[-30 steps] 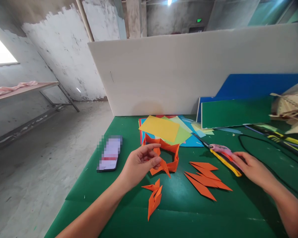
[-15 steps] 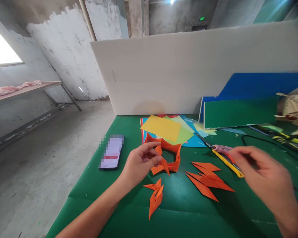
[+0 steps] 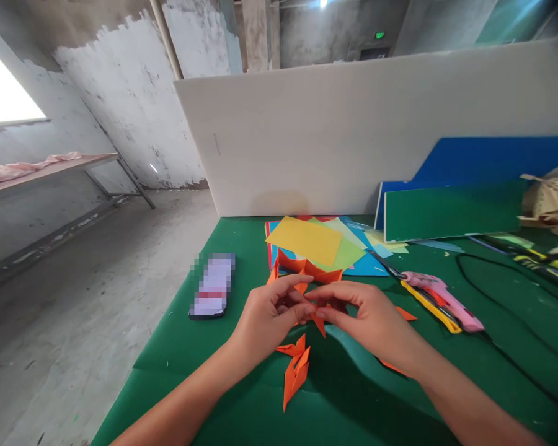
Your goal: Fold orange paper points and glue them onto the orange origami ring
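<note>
My left hand [image 3: 267, 316] pinches the near side of an orange folded paper ring [image 3: 307, 269] that rests on the green mat [image 3: 204, 359]. My right hand [image 3: 369, 319] meets it from the right, fingers pinched on the same ring's pointed tip. Just below the hands lies a small orange folded piece [image 3: 295, 370]. More orange folded pieces [image 3: 405, 314] lie under my right wrist, mostly hidden. A pink glue gun [image 3: 444, 300] rests free on the mat to the right.
A stack of coloured paper sheets [image 3: 316, 244] lies behind the ring. A phone [image 3: 212, 286] sits at the left. Scissors with yellow handle [image 3: 428, 303], a black cable [image 3: 506, 291], green and blue boards [image 3: 451, 210] and a white panel [image 3: 353, 130] fill the back and right.
My right hand left the glue gun on the mat and swung left onto the orange ring. My left hand stayed on the ring.
</note>
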A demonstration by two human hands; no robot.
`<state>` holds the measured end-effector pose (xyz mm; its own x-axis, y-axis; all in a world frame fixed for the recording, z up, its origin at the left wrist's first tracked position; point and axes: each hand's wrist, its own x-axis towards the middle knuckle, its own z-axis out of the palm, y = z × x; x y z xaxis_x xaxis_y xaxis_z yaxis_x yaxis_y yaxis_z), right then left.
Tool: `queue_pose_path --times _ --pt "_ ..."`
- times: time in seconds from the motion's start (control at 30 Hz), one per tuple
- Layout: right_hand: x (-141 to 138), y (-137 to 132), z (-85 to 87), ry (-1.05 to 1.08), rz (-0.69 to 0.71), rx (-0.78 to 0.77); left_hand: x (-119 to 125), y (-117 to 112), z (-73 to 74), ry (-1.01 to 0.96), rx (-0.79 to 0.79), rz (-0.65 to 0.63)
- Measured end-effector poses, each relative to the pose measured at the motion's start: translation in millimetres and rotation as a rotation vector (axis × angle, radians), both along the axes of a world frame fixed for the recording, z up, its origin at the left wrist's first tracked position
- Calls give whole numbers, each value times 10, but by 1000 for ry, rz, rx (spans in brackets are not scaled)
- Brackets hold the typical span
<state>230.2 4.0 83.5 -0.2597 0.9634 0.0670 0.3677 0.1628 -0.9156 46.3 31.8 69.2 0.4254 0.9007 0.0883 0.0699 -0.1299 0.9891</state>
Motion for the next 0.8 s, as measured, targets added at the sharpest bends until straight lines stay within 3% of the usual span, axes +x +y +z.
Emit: queue_pose_path --times 0.27,0.4,0.53,0.63,0.73,0.77,0.8 --pt "193 124 12 -13 -93 -75 -55 74 19 29 110 54" --pt "328 166 38 -23 -12 -143 -166 138 58 153 202 153" --pt "424 173 54 -76 83 -208 -244 167 213 290 262 266" --pt "461 182 43 -95 137 -198 -278 118 340 332 187 83" --pt "497 196 13 -126 151 -226 -458 57 454 254 12 -52" --pt "511 201 1 -126 150 -242 -566 51 500 138 -20 -42" --pt "525 207 -10 -117 150 -255 -687 57 550 -34 -19 81"
